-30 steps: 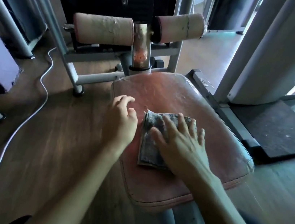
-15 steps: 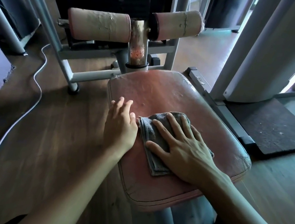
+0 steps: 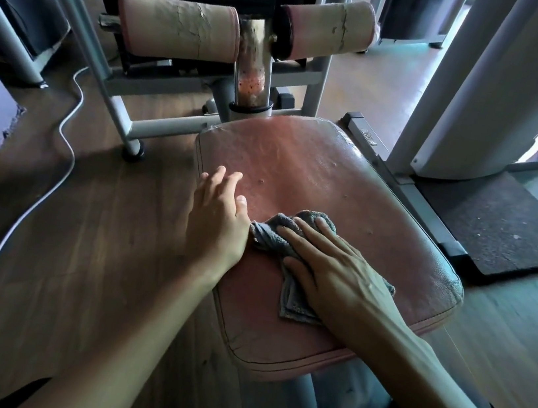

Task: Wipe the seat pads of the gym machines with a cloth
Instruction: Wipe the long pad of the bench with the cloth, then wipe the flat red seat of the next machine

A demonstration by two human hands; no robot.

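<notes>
From my end I have the pink seat pad point(image 3: 316, 176) filling the middle of the view, its cover cracked and scuffed, most plainly at the far right corner. The grey cloth point(image 3: 294, 299) lies on the pad, about midway between its far and near edges and nearer the left edge than the right. It is bunched up at its far end and lies in flat folds toward the near edge.

The right hand point(image 3: 337, 275) lies flat on top of the cloth, fingers straight and a little spread, pressing it onto the pad, with the fingertips reaching the bunched far end. The left hand point(image 3: 216, 224) rests on the left edge of the pad, fingers straight and close together, holding nothing. Its thumb side is right against the bunched end of the cloth.

Beyond the far edge of the pad a chrome post point(image 3: 253, 73) stands upright, with a worn, cracked roller pad on either side: the left roller point(image 3: 178, 30) and the right roller point(image 3: 326, 28). A white cable point(image 3: 64, 126) snakes over the wooden floor point(image 3: 82, 246) off the pad's left edge, and a dark mat point(image 3: 500, 222) lies on the floor past its right edge
</notes>
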